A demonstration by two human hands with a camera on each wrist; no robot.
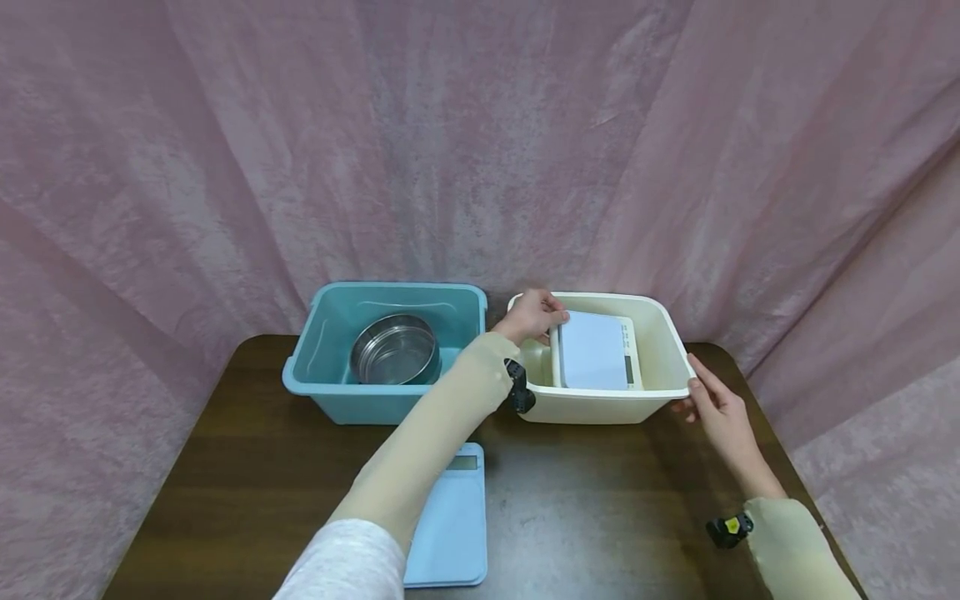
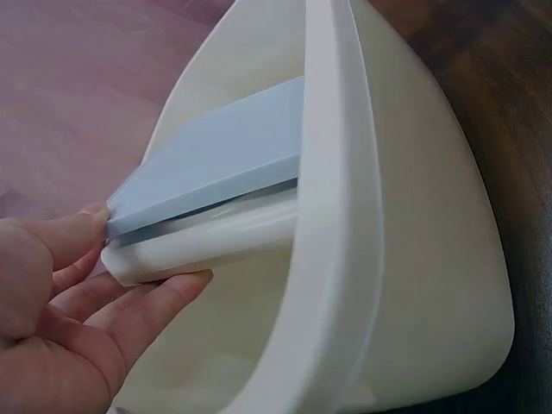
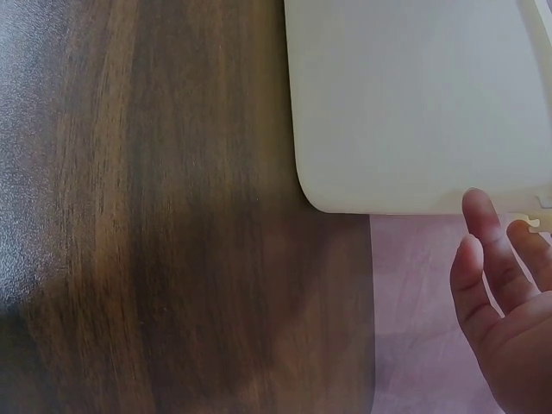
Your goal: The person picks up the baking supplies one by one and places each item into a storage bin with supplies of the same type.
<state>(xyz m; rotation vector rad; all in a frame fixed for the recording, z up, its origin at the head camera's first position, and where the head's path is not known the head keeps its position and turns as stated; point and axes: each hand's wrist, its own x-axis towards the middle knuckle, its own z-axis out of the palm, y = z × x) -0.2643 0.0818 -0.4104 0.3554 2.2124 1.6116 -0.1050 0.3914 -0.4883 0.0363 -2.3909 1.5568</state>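
Note:
A white kitchen scale (image 1: 596, 354) with a pale blue top plate and a small display is inside the cream plastic bin (image 1: 667, 333). My left hand (image 1: 534, 315) grips the scale's left end. In the left wrist view, the thumb of that hand (image 2: 60, 302) lies against the blue plate (image 2: 216, 155) and the fingers are under the white base (image 2: 207, 246). My right hand (image 1: 720, 412) holds the bin's right rim, thumb on top. In the right wrist view, the right hand's fingers (image 3: 500, 259) reach the bin's outer wall (image 3: 414, 112).
A teal bin (image 1: 382, 408) stands left of the cream one, with a round metal pan (image 1: 396, 350) inside. A light blue kitchen scale (image 1: 453, 529) lies on the brown table (image 1: 585, 500), partly hidden by my left arm. A pink curtain (image 1: 480, 150) hangs behind.

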